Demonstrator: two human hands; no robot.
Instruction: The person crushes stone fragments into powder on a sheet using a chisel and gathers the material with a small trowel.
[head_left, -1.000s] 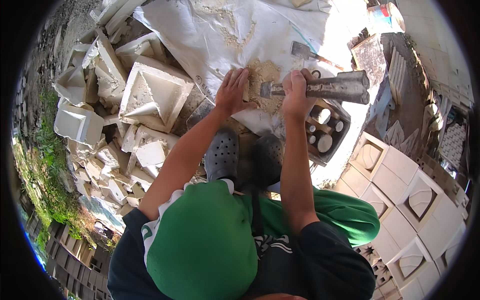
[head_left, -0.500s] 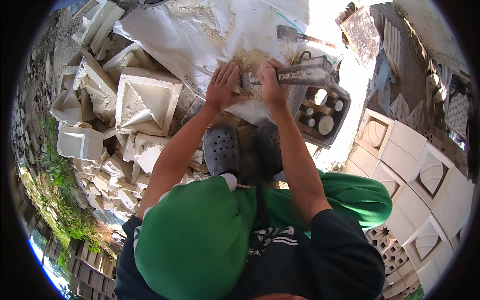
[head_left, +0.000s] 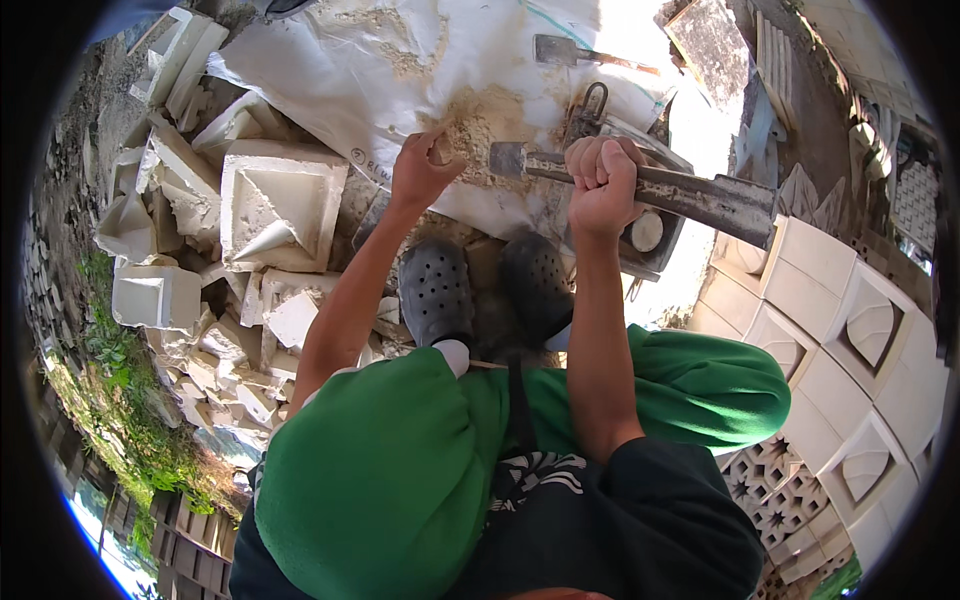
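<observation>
My right hand (head_left: pixel 605 185) is closed round a long, worn grey metal bar (head_left: pixel 715 200) with a squared blunt end (head_left: pixel 507 160). The bar lies across to the right, its blunt end over a patch of sandy crumbs (head_left: pixel 485 115) on a white plastic sheet (head_left: pixel 330 65). To the left of that patch, my left hand (head_left: pixel 420 180) is raised with thumb and forefinger curved apart, nothing visible between them. Below the bar, partly hidden by it and my right hand, sits a dark crate (head_left: pixel 655 265) with a pale round piece (head_left: pixel 647 230) showing inside.
A flat-bladed tool (head_left: pixel 555 50) lies on the sheet. Broken cast blocks (head_left: pixel 285 205) are piled at left. Pale patterned blocks (head_left: pixel 870 330) stand stacked at right. A metal piece with a ring handle (head_left: pixel 590 110) sits behind the bar. My dark clogs (head_left: pixel 437 285) are near the sheet's edge.
My right hand has moved right with the bar, which now extends farther right. My left hand has lifted off the crumbs and drawn left, its fingers curling.
</observation>
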